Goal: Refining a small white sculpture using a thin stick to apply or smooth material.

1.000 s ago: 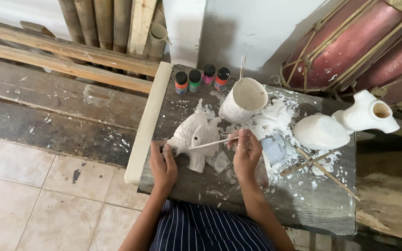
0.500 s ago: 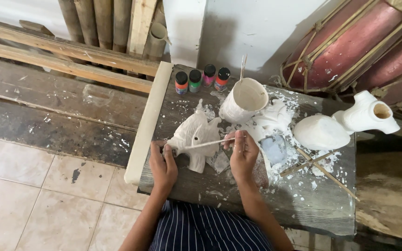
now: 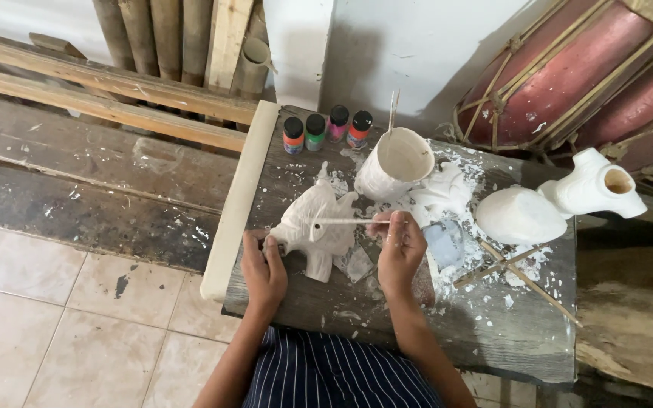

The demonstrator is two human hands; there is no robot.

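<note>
Figurine point(image 3: 315, 227), white and unpainted, lies on its side in the middle of the dark wooden surface point(image 3: 417, 332), and the left hand point(image 3: 264, 268) grips its near end, seemingly to steady it. Right hand point(image 3: 400, 245) pinches a thin white stick point(image 3: 349, 221), laid flat across the figurine's body, tip toward the head. Just behind stands a white cup point(image 3: 394, 162) with another stick in it, handy for dipping, I'd say. Four small paint bottles point(image 3: 326, 128) line the back edge. White flakes scatter everywhere. To the right sit a white dome point(image 3: 519, 215) and a white jug-like piece point(image 3: 595, 185). Red drums point(image 3: 568, 75) lean at the wall; tiled floor point(image 3: 54, 302) below.
</note>
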